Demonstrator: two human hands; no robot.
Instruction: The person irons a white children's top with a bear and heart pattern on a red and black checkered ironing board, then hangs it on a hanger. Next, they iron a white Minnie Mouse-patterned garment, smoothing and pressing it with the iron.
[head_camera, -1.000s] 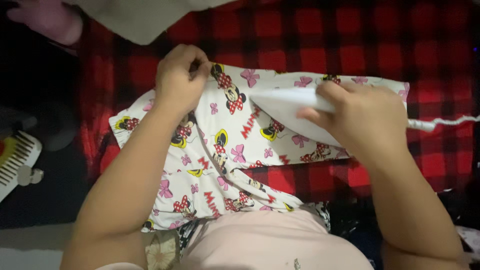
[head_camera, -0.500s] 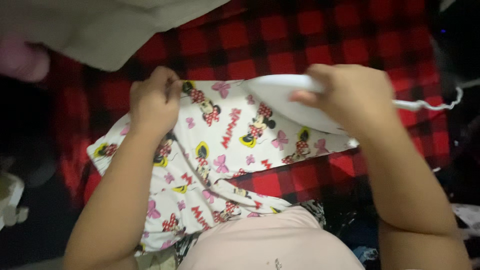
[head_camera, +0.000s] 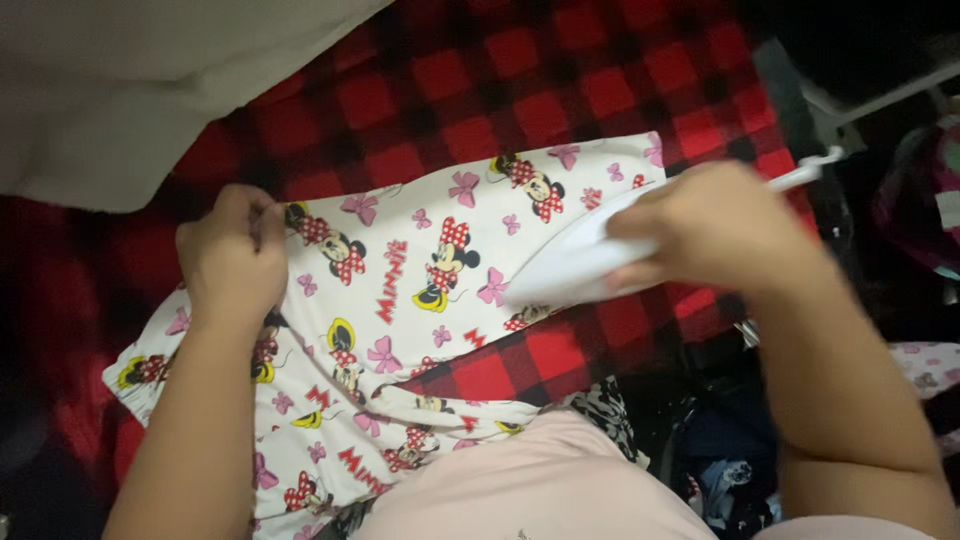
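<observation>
Cloth at top left: I see a pale beige sheet of fabric (head_camera: 150, 90) overlapping the red and black checked blanket (head_camera: 520, 90).
Left hand: my left hand (head_camera: 232, 258) is pinched shut on the left edge of the white cotton garment printed with cartoon mice and pink bows (head_camera: 430, 270).
Garment: it lies flat across the checked blanket, its lower part trailing toward my body.
Right hand: my right hand (head_camera: 715, 235) is curled tightly round a white plastic iron (head_camera: 575, 265), pressed onto the garment's right end.
Cord: a white cable (head_camera: 805, 172) leads off to the right.
</observation>
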